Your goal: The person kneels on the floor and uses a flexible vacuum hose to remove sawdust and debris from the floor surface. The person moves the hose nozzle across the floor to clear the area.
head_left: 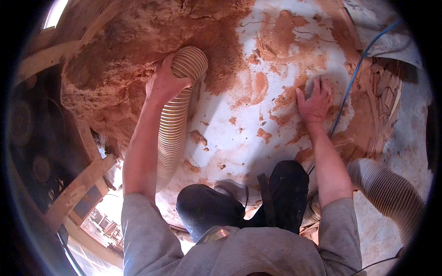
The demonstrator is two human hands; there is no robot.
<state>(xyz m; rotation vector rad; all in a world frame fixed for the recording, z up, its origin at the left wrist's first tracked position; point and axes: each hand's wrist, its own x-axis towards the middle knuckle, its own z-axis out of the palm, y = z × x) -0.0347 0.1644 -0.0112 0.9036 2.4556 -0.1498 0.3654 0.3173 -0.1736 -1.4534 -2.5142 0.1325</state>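
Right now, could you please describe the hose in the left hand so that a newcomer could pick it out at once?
Start at the big heap of reddish sawdust that fills the upper left of the view. At its edge the left hand grips a ribbed, cream-coloured flexible hose, whose open end lies against the heap. Unlike the second ribbed hose at lower right, this one is held and runs along the left forearm.

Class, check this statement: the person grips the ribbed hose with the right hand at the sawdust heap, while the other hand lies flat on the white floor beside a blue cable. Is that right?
Not quite. The head view shows the left hand gripping the ribbed hose at the sawdust heap. It is the right hand that lies flat on the white floor beside the blue cable.
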